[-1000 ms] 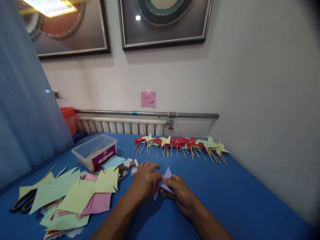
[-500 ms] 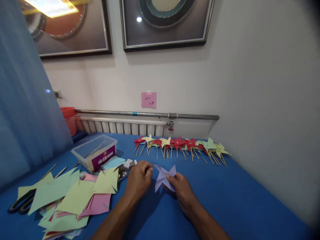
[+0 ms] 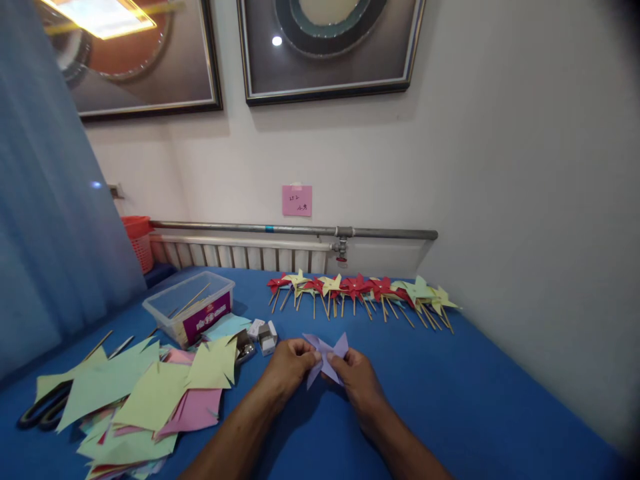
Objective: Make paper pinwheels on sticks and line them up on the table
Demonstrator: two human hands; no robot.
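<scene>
Both my hands meet over the blue table [image 3: 475, 400] around a small lavender paper pinwheel [image 3: 327, 350]. My left hand [image 3: 290, 370] pinches its left side with curled fingers, and my right hand [image 3: 357, 380] grips its lower right edge. The folded points stick up between my fingertips. A row of finished red, yellow and green pinwheels on wooden sticks [image 3: 360, 290] lies along the far side of the table, apart from my hands.
A heap of cut green, yellow and pink paper pieces [image 3: 145, 393] lies at the left, with scissors [image 3: 43, 407] at its edge. Behind it stand a clear plastic box with sticks [image 3: 193, 307] and small white boxes [image 3: 265, 333]. A white wall runs along the right.
My left hand let go and drew back to the left half a second ago. It has come back and pinches the lavender pinwheel again, which is now spread flatter.
</scene>
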